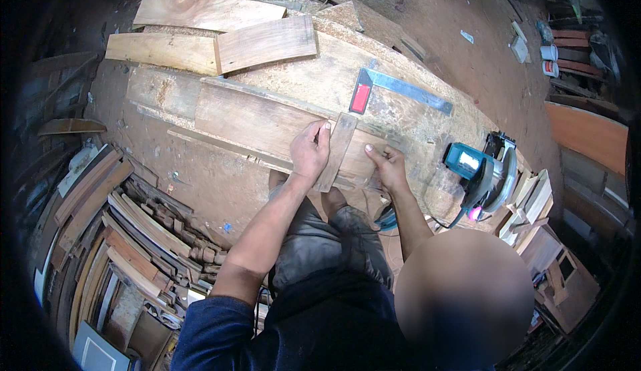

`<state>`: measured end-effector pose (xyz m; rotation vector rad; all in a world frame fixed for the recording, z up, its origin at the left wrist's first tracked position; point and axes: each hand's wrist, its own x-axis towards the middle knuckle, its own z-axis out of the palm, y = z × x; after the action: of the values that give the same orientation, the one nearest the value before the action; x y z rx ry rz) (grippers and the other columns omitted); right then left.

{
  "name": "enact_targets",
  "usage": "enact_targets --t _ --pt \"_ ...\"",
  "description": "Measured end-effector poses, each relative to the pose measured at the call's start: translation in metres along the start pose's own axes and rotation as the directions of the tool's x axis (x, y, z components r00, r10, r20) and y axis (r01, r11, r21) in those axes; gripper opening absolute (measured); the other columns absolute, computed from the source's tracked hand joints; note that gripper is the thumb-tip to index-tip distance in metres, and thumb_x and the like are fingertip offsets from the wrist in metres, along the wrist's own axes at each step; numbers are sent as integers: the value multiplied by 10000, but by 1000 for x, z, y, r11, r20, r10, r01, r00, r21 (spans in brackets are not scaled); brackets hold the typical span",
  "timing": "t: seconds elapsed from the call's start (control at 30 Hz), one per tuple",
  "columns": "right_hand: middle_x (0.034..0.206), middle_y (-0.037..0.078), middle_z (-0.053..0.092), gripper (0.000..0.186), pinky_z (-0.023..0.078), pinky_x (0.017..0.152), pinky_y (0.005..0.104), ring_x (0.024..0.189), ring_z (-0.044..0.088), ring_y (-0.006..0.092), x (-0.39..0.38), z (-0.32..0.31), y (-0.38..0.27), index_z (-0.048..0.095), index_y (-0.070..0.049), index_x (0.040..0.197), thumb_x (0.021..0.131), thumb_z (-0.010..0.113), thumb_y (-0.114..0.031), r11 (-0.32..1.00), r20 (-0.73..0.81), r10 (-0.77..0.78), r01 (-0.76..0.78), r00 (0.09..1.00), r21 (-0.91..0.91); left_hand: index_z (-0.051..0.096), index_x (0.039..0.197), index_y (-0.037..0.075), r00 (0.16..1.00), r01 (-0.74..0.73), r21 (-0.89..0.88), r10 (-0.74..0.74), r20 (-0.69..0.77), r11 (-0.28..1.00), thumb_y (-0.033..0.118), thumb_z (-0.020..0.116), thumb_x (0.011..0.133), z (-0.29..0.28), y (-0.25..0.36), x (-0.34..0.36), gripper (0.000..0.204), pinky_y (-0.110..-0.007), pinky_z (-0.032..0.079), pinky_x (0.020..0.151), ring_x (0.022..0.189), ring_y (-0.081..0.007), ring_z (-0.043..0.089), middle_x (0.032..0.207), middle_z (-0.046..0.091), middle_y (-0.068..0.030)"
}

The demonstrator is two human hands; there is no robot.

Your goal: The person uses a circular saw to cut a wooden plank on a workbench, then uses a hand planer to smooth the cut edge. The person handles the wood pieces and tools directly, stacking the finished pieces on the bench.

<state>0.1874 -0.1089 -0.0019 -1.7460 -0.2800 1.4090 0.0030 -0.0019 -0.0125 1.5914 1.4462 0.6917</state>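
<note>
- Dark-blue sleeve, nearest the camera.
- Left hand: fingers curled nearly closed, at narrow wooden strip; hold cannot be told.
- Right hand: half open, thumb at wide board; hold likewise unclear.
- Strip: crosswise over board, which runs along near edge of tabletop.
- Try square: toward far edge.
- Circular saw, teal: right end.
- Loose boards: far left corner.
</note>
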Motion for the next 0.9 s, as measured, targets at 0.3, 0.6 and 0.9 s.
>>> enact_targets --t 0.3,0.6,0.9 --pt "970 77 740 292 540 770 288 841 666 120 -3 5 7 712 33 1074 907 792 -192 999 -62 -36 36 997 -10 724 1005 66 996 31 25 -33 82 999 252 608 989 -6 -2 7 220 -421 536 670 718 -330 701 795 701 -186" --pt "1513 275 365 1071 306 1174 504 1423 351 399 -31 17 -41 319 71 1506 747 848 -469 270 257 -506 434 823 -859 762 973 48 960 268 -82 -259 110 960 339 675 945 -5 -4 12 305 -387 521 677 717 -312 705 751 708 -181" --pt "1450 281 403 1213 166 1250 539 1407 362 417 -15 17 -48 290 108 1496 643 809 -581 -19 544 -353 575 761 -818 749 1015 9 999 10 4 -10 41 1000 237 632 990 -6 5 2 258 -381 538 719 769 -300 713 884 728 -199"
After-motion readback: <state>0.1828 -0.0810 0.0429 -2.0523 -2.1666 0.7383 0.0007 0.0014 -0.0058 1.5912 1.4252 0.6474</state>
